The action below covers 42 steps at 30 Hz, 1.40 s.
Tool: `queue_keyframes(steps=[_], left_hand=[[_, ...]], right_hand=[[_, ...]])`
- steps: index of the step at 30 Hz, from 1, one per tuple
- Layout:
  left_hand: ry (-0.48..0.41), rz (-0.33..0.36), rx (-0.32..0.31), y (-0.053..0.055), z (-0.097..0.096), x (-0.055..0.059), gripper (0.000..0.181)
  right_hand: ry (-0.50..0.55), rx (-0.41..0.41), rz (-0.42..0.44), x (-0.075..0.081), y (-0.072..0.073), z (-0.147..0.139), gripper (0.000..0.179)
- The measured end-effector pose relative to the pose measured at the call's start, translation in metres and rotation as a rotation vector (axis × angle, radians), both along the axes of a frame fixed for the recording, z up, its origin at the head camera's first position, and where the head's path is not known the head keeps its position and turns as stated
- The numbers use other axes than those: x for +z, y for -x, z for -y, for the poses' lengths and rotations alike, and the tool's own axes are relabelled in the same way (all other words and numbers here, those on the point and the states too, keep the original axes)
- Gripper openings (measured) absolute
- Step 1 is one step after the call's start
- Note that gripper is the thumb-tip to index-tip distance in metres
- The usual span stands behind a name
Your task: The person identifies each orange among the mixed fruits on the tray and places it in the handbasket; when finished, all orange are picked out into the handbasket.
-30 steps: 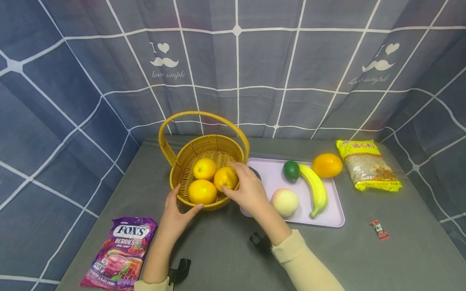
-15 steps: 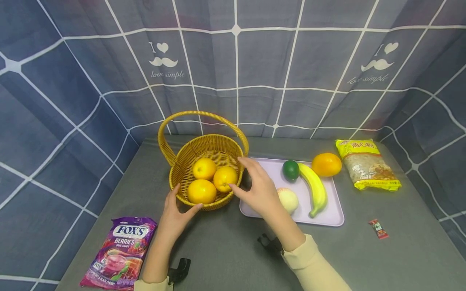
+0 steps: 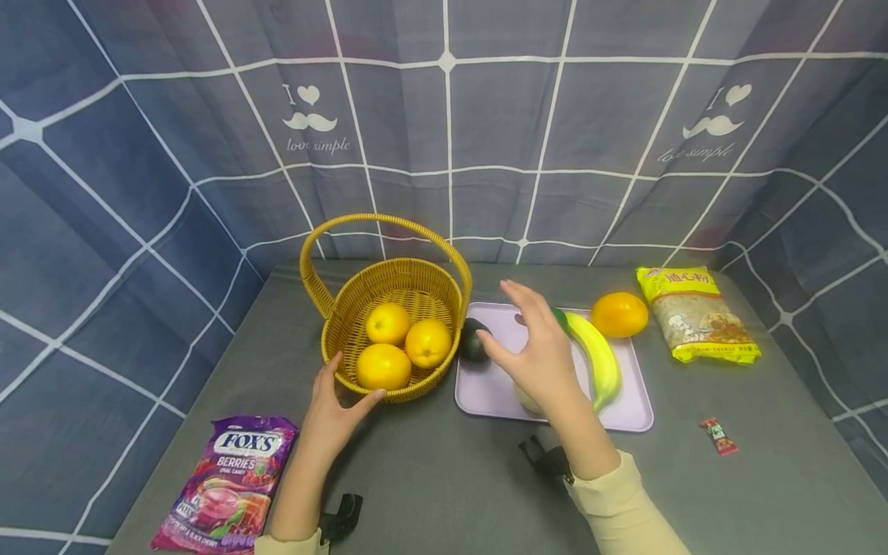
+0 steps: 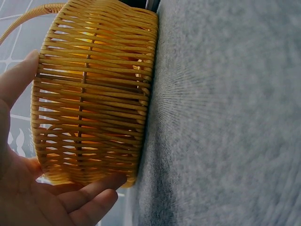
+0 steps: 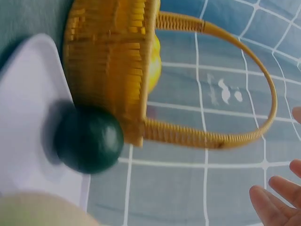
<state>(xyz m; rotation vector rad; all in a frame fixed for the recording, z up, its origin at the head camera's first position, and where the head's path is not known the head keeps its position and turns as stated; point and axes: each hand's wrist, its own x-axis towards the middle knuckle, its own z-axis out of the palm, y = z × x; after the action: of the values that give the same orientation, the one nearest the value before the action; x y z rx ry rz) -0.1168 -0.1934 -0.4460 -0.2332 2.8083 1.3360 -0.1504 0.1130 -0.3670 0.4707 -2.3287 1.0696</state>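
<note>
A golden woven basket (image 3: 333, 339) with a tall handle holds three yellow-orange fruits, among them an orange (image 3: 428, 344) on the right side. My left hand (image 3: 333, 416) grips the basket's near left side, its thumb at the front rim and its fingers along the wall (image 4: 89, 94). Over the lilac tray (image 3: 486, 397) my right hand (image 3: 544, 358) hovers with spread fingers, holding nothing. Below it lie a dark green avocado-like fruit (image 5: 89, 140), a banana (image 3: 600, 358) and a peach (image 5: 42, 212), which the hand mostly covers in the head view. Another green fruit (image 3: 559, 317) is partly hidden.
A larger orange fruit (image 3: 620, 314) sits at the tray's back right corner, beside a yellow food bag (image 3: 697, 314). A small red wrapped candy (image 3: 719, 437) lies farther right. At the front left is a purple candy bag (image 3: 225, 482). Checked curtain (image 3: 499, 139) surrounds the grey table.
My right hand has let go of the orange inside the basket and moved right, out over the tray. The left hand keeps its place on the basket.
</note>
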Motion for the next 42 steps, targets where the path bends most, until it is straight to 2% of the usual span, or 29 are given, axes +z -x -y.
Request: queue_keyframes(steps=[6, 13, 17, 22, 26, 34, 42], left_hand=[[0.000, -0.004, 0.002, 0.000, 0.001, -0.002, 0.106], [-0.007, -0.026, 0.000, 0.000, 0.001, -0.004, 0.105], [-0.006, -0.027, -0.004, -0.001, 0.001, -0.003, 0.104], [-0.007, -0.028, -0.003, -0.001, 0.000, -0.002, 0.104], [-0.017, -0.028, -0.003, -0.001, 0.000, -0.002, 0.104], [-0.010, -0.033, -0.005, 0.000, 0.001, -0.004, 0.105], [-0.016, -0.032, -0.007, 0.000, 0.001, -0.003, 0.104]], right_hand=[[0.030, -0.115, 0.028, 0.001, 0.003, -0.023, 0.072], [0.103, -0.166, 0.035, -0.001, 0.009, -0.049, 0.071], [0.118, -0.214, 0.068, -0.005, 0.010, -0.063, 0.071], [0.123, -0.289, 0.151, -0.011, 0.010, -0.079, 0.072], [0.125, -0.335, 0.175, -0.014, 0.011, -0.093, 0.072], [0.166, -0.409, 0.264, -0.021, 0.019, -0.117, 0.079], [0.166, -0.487, 0.289, -0.032, 0.026, -0.134, 0.077]])
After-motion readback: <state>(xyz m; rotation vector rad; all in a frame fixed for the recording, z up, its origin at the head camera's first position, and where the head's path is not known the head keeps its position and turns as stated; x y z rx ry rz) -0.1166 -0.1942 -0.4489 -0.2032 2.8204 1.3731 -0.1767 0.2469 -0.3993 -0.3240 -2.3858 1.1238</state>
